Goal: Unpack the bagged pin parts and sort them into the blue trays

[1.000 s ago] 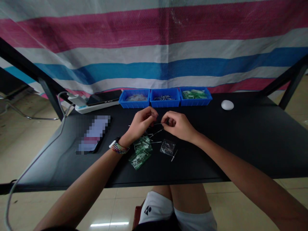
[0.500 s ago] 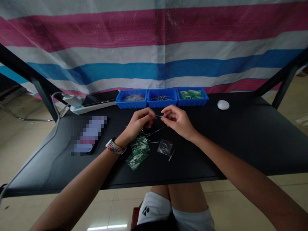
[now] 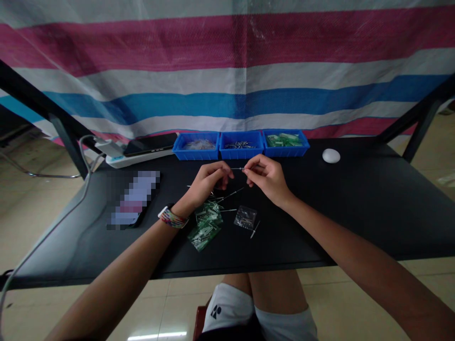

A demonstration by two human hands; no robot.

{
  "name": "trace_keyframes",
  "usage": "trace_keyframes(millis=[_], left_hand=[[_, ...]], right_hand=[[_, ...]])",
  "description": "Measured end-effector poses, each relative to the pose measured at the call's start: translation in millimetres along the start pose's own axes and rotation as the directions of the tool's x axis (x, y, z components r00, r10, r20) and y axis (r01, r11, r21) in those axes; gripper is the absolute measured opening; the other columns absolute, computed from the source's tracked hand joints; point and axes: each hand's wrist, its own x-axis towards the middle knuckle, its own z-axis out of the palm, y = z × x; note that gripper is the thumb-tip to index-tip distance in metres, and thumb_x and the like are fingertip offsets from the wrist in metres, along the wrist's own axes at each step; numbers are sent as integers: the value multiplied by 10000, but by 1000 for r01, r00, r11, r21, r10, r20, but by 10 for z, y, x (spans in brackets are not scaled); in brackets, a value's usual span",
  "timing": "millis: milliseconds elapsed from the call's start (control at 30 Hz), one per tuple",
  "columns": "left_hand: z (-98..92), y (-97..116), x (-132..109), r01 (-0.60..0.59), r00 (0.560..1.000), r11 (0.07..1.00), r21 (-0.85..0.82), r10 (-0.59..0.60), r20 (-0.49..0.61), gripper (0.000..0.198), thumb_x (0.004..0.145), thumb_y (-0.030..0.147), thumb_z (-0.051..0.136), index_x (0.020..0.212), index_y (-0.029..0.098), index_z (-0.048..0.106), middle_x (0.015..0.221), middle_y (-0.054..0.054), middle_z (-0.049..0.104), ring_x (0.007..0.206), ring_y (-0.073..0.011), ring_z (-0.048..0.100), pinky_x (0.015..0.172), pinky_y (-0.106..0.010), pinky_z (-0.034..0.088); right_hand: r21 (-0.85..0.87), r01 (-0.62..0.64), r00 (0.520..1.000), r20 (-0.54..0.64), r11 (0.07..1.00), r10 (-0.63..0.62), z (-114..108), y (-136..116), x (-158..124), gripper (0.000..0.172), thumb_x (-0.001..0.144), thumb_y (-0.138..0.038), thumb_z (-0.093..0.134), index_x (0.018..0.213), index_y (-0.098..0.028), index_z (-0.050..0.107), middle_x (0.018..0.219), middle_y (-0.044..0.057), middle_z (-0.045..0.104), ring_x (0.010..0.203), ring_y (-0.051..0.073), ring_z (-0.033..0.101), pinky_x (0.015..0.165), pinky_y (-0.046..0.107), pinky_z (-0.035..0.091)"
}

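Note:
A thin metal pin point(image 3: 237, 168) spans the gap between my hands, level above the black table. The fingers of my left hand point(image 3: 213, 178) are closed on its left end; my right hand point(image 3: 265, 175) pinches the other end between thumb and finger. Below my left hand lie green packets point(image 3: 206, 227) and several loose metal pins point(image 3: 232, 194). A small clear bag point(image 3: 245, 217) with thin pieces inside rests nearer the front, and a single pin point(image 3: 255, 229) is beside it on the right.
Three blue bins stand in a row behind my hands: left point(image 3: 196, 154), middle point(image 3: 241, 153) and right point(image 3: 287, 151). A white mouse point(image 3: 331, 156) is at right. On the left are a phone point(image 3: 137, 196) and a white power strip point(image 3: 142, 158) with a cable.
My right hand has shifted slightly right, away from my left hand, and more of the pin shows between them. The whole view has moved slightly.

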Motion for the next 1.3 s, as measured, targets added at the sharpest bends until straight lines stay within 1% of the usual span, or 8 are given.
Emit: trace_keyframes(millis=[267, 500, 700, 933, 1067, 1200, 1233, 1300], left_hand=[[20, 39, 5, -2, 1000, 1000, -25, 2, -14, 279, 899, 398, 675, 742, 167, 679, 608, -3, 593, 543, -129, 574, 540, -234, 465], [14, 21, 7, -67, 997, 998, 3, 67, -44, 193, 880, 339, 705, 796, 172, 657, 608, 13, 597, 532, -117, 564, 536, -223, 445], [35, 34, -7, -65, 997, 998, 23, 66, -27, 210, 902, 364, 735, 844, 171, 676, 650, 7, 622, 563, -114, 582, 540, -217, 443], [38, 30, 0, -35, 998, 999, 37, 37, -46, 192, 881, 352, 734, 861, 166, 691, 652, 8, 621, 554, -114, 590, 525, -215, 449], [31, 27, 15, -30, 998, 1000, 7, 30, -49, 148, 852, 309, 706, 865, 163, 695, 642, 5, 623, 537, -117, 595, 510, -219, 457], [34, 40, 14, -30, 998, 1000, 4, 30, -47, 142, 841, 298, 703, 863, 159, 694, 635, 7, 624, 530, -113, 591, 507, -216, 447], [36, 43, 12, -32, 998, 999, 4, 32, -49, 141, 843, 297, 703, 863, 158, 694, 635, 8, 623, 532, -113, 591, 511, -216, 450], [38, 48, 7, -37, 998, 999, 4, 37, -51, 137, 847, 293, 703, 861, 157, 697, 636, 8, 621, 537, -115, 592, 520, -220, 461]], right_hand=[[-93, 37, 999, 16, 995, -36, -20, 50, -26, 133, 864, -319, 768, 880, -217, 683, 803, 9, 690, 627, 138, 609, 574, 303, 495], [11, -3, 1000, -15, 1000, 3, 3, -26, -21, 268, 845, -377, 786, 1038, -232, 671, 888, -15, 658, 588, 105, 593, 538, 281, 496], [-10, -17, 1000, -24, 1000, 17, 15, 11, -22, 224, 875, -414, 752, 898, -224, 635, 812, -17, 641, 564, 96, 580, 529, 273, 504], [-45, 21, 998, -64, 999, -24, -6, 61, 46, 190, 871, -363, 733, 860, -235, 593, 746, -31, 593, 600, 116, 600, 545, 274, 529], [-145, 99, 983, -137, 984, -119, -122, 59, 297, 111, 904, -315, 687, 967, -228, 655, 923, 15, 676, 631, 117, 618, 587, 292, 559], [-339, 144, 979, -89, 930, -184, -247, 69, 405, 208, 902, -205, 636, 1080, -212, 743, 1254, 87, 682, 633, 107, 585, 557, 301, 511], [-397, 171, 972, -83, 902, -221, -266, 68, 383, 206, 902, -177, 622, 1054, -207, 757, 1263, 90, 681, 631, 106, 563, 569, 306, 495], [-489, 225, 960, -36, 843, -277, -279, 60, 303, 191, 905, -134, 609, 984, -199, 769, 1138, 74, 710, 618, 112, 515, 607, 314, 470]])
